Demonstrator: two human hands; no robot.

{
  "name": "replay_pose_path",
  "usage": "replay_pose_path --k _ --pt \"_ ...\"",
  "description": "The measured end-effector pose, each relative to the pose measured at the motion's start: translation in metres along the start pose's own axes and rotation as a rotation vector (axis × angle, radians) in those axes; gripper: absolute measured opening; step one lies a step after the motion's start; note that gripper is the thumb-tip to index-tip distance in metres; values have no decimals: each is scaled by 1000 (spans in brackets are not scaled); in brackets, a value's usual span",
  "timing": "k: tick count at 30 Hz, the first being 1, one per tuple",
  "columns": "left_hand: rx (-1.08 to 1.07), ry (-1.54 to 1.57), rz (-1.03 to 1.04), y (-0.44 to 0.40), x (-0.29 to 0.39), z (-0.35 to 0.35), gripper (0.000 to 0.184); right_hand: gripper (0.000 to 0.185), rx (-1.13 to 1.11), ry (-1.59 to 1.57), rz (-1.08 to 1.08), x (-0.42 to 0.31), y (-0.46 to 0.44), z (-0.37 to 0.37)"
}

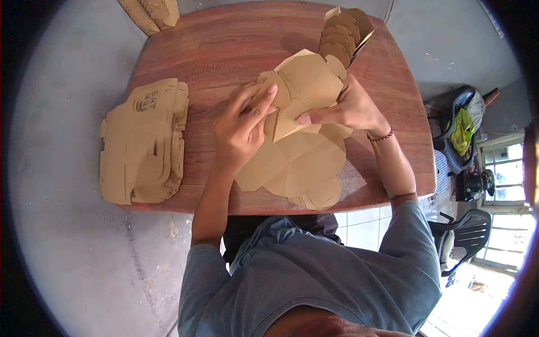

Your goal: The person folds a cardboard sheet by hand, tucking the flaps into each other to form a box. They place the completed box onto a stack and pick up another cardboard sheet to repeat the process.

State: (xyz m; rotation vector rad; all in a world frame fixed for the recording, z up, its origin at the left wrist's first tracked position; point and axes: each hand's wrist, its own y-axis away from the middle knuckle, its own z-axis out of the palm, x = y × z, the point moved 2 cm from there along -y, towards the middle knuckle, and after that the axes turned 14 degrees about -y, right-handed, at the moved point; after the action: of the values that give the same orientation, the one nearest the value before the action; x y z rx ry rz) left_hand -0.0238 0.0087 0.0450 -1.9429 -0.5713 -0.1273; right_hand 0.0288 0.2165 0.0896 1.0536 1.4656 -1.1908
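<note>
A partly folded brown cardboard box [311, 81] is held up over the table between both hands. My left hand [242, 126] grips a bent flap on its left side, fingers closed against the card. On the right side, my right hand [352, 108] holds the box with the thumb pressed on the near panel and the other fingers behind it, partly hidden. Under the held box lie flat cardboard blanks [314, 168] with crease lines and rounded edges, overlapping near the table's front edge.
A stack of flat cardboard pieces [135, 151], the top one printed, lies on the left of the reddish wooden table [224, 45]. Folded boxes [339, 36] sit nested at the far right. More cardboard [149, 14] stands at the far left corner. Chairs [469, 236] are to the right.
</note>
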Motion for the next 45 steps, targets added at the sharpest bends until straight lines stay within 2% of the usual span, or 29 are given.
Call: replay_pose_path --k 16,20,29,31,32,34,38,40,44,45 --pt "38 -194 100 2 -3 -2 60 33 -17 75 -55 2 1 2" --pt "27 -158 107 2 -6 -3 62 33 -4 104 -66 1 1 2" --pt "-90 -36 95 -3 4 -4 52 36 110 183 -114 -9 7 15" --pt "-42 -258 207 1 4 -2 61 34 155 211 -225 -17 11 24" --pt "-39 -259 203 3 1 1 61 34 150 213 -224 -18 13 25" --pt "-8 -273 246 8 -5 5 75 46 52 341 -290 -23 15 26" --pt "48 -233 252 8 -4 1 77 47 -139 313 -449 -37 15 24" --pt "40 -269 332 9 -3 2 77 33 27 49 -196 -32 19 24" --pt "53 -285 349 10 -7 11 71 39 76 211 -74 -19 19 18" --pt "79 -296 237 11 -10 12 71 34 161 261 -127 -16 19 18"
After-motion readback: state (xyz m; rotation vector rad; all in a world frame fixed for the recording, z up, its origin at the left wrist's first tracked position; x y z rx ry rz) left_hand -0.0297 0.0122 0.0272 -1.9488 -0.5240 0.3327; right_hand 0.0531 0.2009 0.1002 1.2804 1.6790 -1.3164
